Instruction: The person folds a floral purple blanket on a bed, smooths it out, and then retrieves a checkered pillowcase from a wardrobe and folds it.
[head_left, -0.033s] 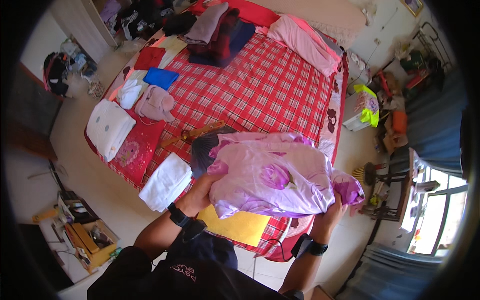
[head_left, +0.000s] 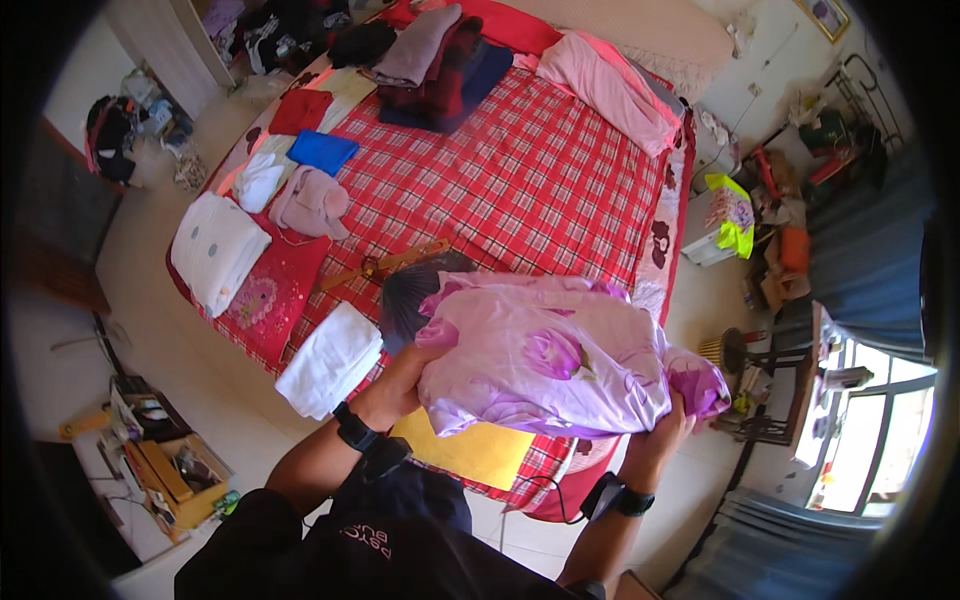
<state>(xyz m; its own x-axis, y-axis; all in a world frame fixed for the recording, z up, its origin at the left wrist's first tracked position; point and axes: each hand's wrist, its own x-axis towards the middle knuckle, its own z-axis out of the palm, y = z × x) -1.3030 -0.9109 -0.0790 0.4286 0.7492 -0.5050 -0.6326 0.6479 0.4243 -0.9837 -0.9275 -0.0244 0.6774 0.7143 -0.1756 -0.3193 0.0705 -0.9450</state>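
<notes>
A shiny lilac cloth with large purple tulips is stretched between my hands above the near part of the bed; whether it is a garment or bedding I cannot tell. My left hand grips its left edge, with the fingers partly hidden by the fabric. At the lower right corner, my right hand is closed on the cloth, where a bunched end sticks out past it. Under the cloth lies a yellow sheet, and a dark folded item shows beside its left side. A folded white cloth rests left of my left hand.
The bed has a red plaid cover. On its left lie a dotted white folded item, a pink bundle, a blue cloth and a brown strap. Folded clothes are piled farther back. A wooden chair stands at right.
</notes>
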